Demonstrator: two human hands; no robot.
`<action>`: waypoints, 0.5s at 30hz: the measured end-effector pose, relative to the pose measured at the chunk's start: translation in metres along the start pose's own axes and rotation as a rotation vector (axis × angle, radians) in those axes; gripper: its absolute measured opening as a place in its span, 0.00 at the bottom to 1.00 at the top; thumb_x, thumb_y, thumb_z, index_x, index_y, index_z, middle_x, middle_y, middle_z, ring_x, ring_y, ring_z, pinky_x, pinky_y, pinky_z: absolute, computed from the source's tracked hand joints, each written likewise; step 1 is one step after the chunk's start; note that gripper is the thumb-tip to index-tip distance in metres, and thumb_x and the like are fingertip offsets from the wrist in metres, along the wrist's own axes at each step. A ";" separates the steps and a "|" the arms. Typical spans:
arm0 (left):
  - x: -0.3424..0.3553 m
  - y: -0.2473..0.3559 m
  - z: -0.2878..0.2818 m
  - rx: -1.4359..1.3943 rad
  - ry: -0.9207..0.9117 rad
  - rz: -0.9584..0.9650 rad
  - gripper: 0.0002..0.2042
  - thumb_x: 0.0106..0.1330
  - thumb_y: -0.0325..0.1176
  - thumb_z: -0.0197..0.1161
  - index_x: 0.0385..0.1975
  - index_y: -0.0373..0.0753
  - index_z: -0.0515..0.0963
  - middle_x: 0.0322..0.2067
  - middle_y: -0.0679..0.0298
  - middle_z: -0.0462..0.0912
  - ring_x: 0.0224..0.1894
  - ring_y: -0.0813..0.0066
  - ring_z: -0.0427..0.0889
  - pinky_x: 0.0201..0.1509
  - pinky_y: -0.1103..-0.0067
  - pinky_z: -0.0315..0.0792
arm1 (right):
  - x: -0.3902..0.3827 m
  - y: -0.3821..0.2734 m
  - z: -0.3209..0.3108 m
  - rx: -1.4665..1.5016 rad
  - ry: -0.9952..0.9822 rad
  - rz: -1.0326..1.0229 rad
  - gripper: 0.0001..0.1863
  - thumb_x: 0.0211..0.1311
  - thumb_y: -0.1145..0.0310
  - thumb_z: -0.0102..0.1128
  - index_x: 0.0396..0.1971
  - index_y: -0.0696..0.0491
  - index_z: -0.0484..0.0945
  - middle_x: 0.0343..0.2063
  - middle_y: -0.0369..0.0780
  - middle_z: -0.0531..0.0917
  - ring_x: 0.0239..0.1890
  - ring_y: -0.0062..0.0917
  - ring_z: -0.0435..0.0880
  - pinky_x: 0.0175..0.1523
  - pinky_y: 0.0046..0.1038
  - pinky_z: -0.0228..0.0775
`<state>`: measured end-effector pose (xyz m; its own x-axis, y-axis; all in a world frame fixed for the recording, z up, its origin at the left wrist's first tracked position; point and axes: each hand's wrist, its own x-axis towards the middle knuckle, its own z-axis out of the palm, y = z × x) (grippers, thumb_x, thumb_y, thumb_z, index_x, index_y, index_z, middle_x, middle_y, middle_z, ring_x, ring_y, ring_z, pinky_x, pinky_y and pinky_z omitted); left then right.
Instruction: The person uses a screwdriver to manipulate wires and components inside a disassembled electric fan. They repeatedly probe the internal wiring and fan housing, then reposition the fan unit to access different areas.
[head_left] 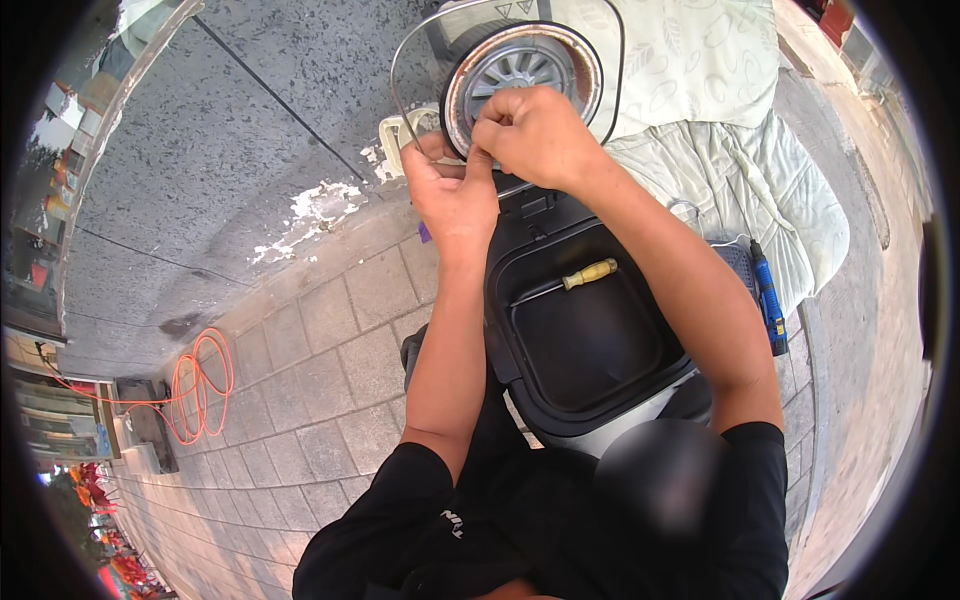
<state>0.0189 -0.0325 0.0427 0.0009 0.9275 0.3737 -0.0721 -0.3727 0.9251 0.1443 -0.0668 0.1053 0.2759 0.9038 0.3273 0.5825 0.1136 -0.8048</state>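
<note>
grey paving; in the black tray, a screwdriver points its shaft lower-left. beyond, my half-curled left hand and pinching right hand, contents i cannot tell, meet at the rusty-rimmed drum, spoked face toward me.

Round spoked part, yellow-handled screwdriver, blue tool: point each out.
Round spoked part (523,69): head view, on its grey spokes.
Yellow-handled screwdriver (585,276): head view, on its handle.
Blue tool (767,296): head view, mid-body.

Place: we are outdoors, on a pavement of grey blocks in daylight.
Wall: we see speckled grey facing, flaking white along the pavement's upper-left edge.
Cable: orange, coiled near the pavement's left edge.
</note>
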 end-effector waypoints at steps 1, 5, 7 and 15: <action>0.000 0.000 0.000 0.002 0.004 -0.001 0.21 0.67 0.23 0.77 0.52 0.32 0.71 0.41 0.60 0.82 0.32 0.76 0.84 0.35 0.79 0.79 | -0.003 0.000 0.001 -0.018 0.017 -0.036 0.14 0.60 0.63 0.69 0.32 0.60 0.90 0.28 0.51 0.90 0.34 0.47 0.91 0.44 0.41 0.84; 0.000 -0.003 0.000 0.005 0.010 -0.009 0.21 0.67 0.23 0.77 0.52 0.32 0.71 0.41 0.60 0.82 0.34 0.76 0.85 0.36 0.78 0.79 | -0.011 -0.002 0.003 -0.061 0.043 -0.075 0.13 0.61 0.64 0.67 0.33 0.60 0.90 0.30 0.52 0.90 0.35 0.50 0.91 0.45 0.44 0.84; 0.000 -0.003 0.001 -0.006 0.013 -0.008 0.21 0.66 0.23 0.77 0.52 0.32 0.71 0.41 0.60 0.82 0.34 0.75 0.84 0.36 0.78 0.79 | -0.014 -0.001 0.005 -0.148 0.060 -0.134 0.13 0.62 0.64 0.65 0.33 0.59 0.89 0.29 0.53 0.90 0.35 0.51 0.90 0.44 0.45 0.84; 0.001 -0.010 0.002 -0.082 0.037 0.009 0.24 0.64 0.28 0.81 0.51 0.33 0.70 0.42 0.61 0.82 0.35 0.78 0.81 0.38 0.78 0.78 | -0.026 0.001 0.012 -0.365 0.097 -0.327 0.12 0.66 0.65 0.62 0.30 0.59 0.84 0.27 0.52 0.88 0.32 0.51 0.90 0.41 0.48 0.83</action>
<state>0.0216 -0.0277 0.0338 -0.0372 0.9253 0.3775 -0.1534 -0.3786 0.9128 0.1284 -0.0852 0.0901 0.0937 0.8004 0.5921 0.8752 0.2172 -0.4322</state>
